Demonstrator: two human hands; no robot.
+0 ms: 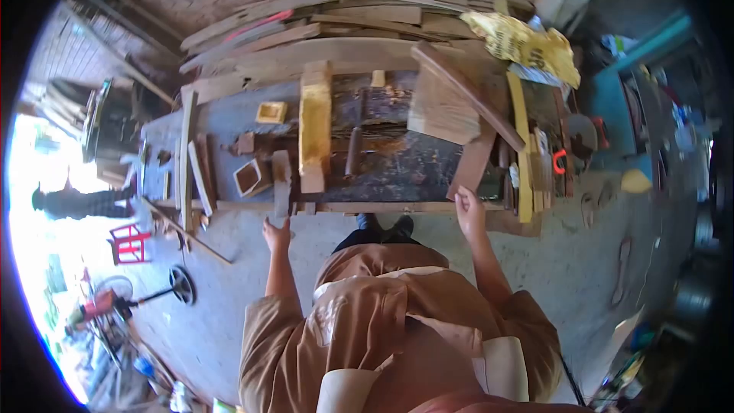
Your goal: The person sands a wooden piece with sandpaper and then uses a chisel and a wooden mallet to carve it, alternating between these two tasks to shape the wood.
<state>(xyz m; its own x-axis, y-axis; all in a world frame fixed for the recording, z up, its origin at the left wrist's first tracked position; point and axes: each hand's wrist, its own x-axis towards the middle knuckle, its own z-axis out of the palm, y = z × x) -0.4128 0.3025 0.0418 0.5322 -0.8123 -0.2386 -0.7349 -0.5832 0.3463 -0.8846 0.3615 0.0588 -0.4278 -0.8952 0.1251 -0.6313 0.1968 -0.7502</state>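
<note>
My left hand (277,235) is at the front edge of the workbench (375,195), its thumb and fingers on either side of the near end of a short greyish wooden piece (282,183). My right hand (469,213) pinches the near corner of a flat brown board (472,164). That board's far end meets a wide pale board (443,111) and a long dark wooden bar (470,95) lying across it. Between my hands lie a thick yellowish wooden beam (314,126) and a dark chisel-like tool (354,149).
Small hollow wooden boxes (248,178) sit at the bench's left. Long planks (344,53) are stacked along the back, with a yellow sack (527,42) at their right end. An orange-handled tool (560,161) is at the right. A red stool (130,244) stands on the floor.
</note>
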